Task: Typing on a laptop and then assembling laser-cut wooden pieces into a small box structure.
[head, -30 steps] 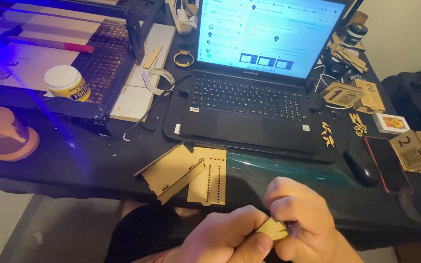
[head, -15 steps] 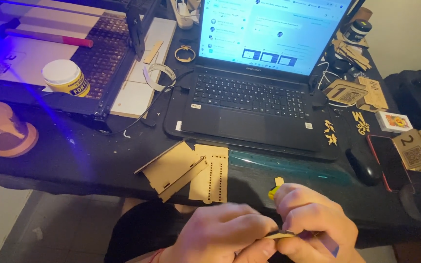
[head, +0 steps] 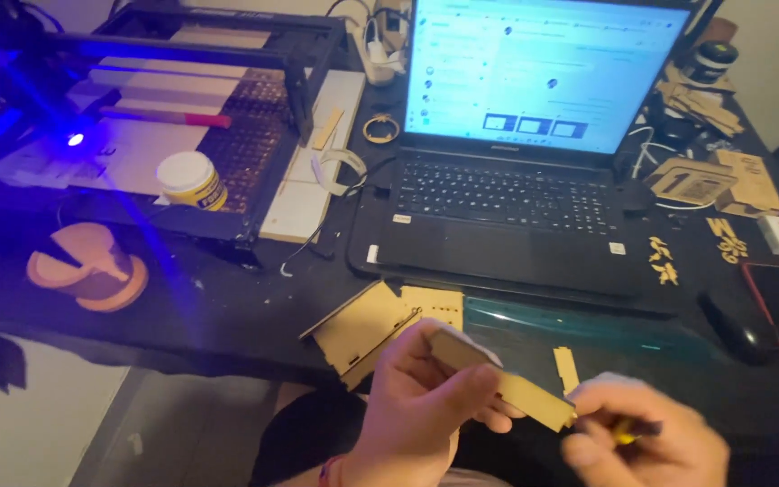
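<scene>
Working above the bench (head: 227, 325) near the laptop (head: 516, 207), I judge it best to keep my left hand (head: 416, 406) clamped on the thin wooden strip (head: 507, 383), steady over my lap, while my right hand (head: 646, 442), closed on a small yellow tool (head: 626, 431), works its far end gently.
</scene>
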